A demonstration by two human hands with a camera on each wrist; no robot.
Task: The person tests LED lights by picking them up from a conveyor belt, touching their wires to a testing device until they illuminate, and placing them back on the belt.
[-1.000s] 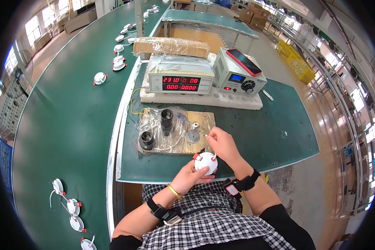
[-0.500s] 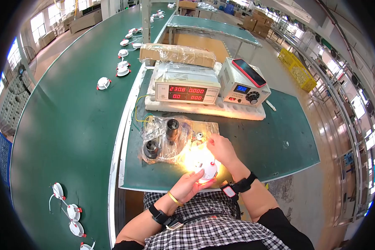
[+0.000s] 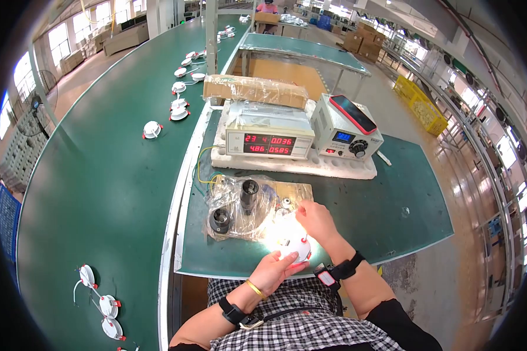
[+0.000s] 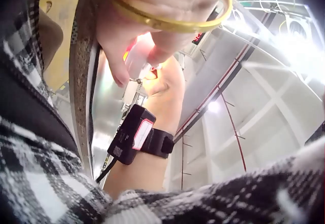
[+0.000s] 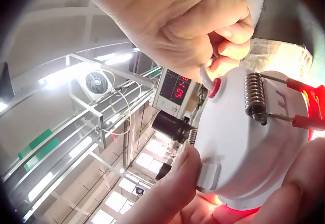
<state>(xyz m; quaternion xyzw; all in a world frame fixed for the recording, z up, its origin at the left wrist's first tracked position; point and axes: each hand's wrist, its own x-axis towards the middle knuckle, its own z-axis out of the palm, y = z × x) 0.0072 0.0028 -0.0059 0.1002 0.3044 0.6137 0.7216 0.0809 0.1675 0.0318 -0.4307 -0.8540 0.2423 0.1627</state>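
A round white downlight [image 3: 297,248] with red-tipped spring clips glows brightly over the front edge of the green bench. My left hand [image 3: 270,274] grips its housing, thumb on the near side. In the right wrist view the downlight [image 5: 244,132] shows its back, with a coiled spring [image 5: 255,97] and a short white cable [image 5: 206,77] leaving through a red grommet. My right hand [image 3: 317,222] pinches this cable with curled fingers, close to the wooden board [image 3: 298,190]; the cable's end is hidden by the fingers. Glare washes out the board's near corner.
Two black lamp sockets [image 3: 249,196] stand on the plastic-wrapped board. Behind it are a power meter [image 3: 269,143] with red digits and a grey control box [image 3: 339,146] carrying a phone [image 3: 353,114]. More downlights [image 3: 152,130] lie along the green conveyor [image 3: 117,193] at left.
The downlight was dark and is now lit, its glare spreading onto the board. The meter's lower digits have risen from zero. The right hand stays at the board; the head view has shifted slightly.
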